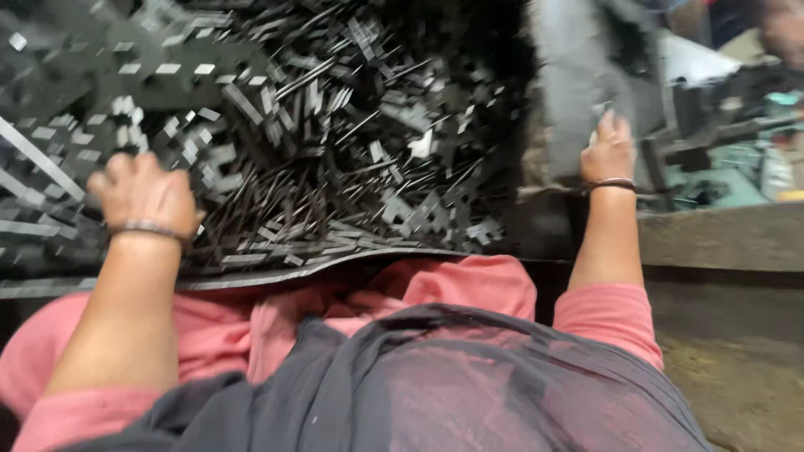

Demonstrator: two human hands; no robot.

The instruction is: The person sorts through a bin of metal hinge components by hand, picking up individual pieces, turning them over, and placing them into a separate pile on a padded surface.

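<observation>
Workshop setting, dim and cluttered; a broad dark tray [251, 272] fills the upper left, heaped with small flat metal strips [335, 142], grey and shiny, lying every which way. Picture is motion-blurred.

Left hand [144, 194] rests palm-down on the heap at the tray's near-left part, fingers curled into the strips; whether it has closed on any I cannot tell, as the fingertips are buried. A bangle sits at the wrist.

Right hand [609, 151] is well apart from the heap, off to its right, fingers laid against a grey upright slab [569, 92]. It looks pressed flat rather than clamped; a small pale bit shows beside the fingertips, too blurred to name.

Beyond the right hand: greenish machine parts [737, 167], indistinct.

Judgement on handling: strips look thin-edged and tangled, so a loose raking scoop from under the pile would suit better than a hard squeeze. Bracing with the right hand steadies the reach.
</observation>
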